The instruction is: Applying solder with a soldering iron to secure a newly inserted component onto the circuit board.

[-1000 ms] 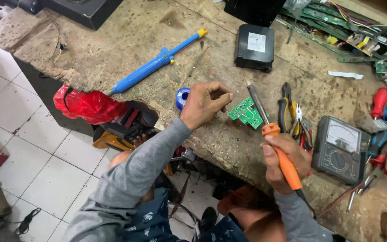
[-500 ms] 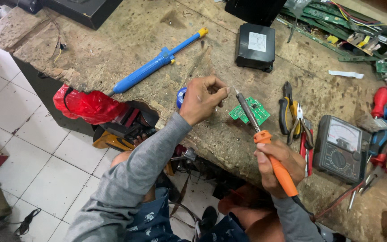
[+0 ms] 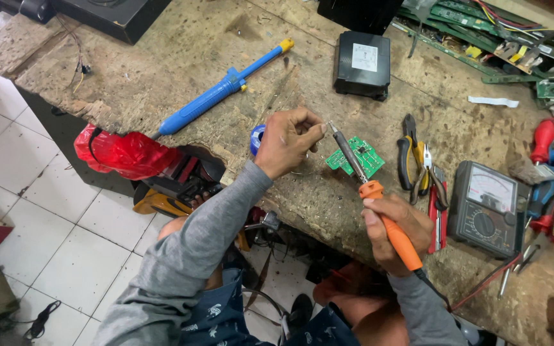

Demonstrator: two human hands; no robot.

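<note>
Orange-handled soldering iron (image 3: 379, 214) gripped in right hand (image 3: 395, 230), tip by pinched left hand (image 3: 288, 141), green circuit board (image 3: 356, 157) just beside

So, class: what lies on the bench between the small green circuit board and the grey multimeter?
In the head view, pliers and cutters lie between the green circuit board and the multimeter.

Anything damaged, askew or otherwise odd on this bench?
Yes: the workbench top is pitted and its near edge broken away beside the red cloth. The right hand holds the soldering iron off the green circuit board.
</note>
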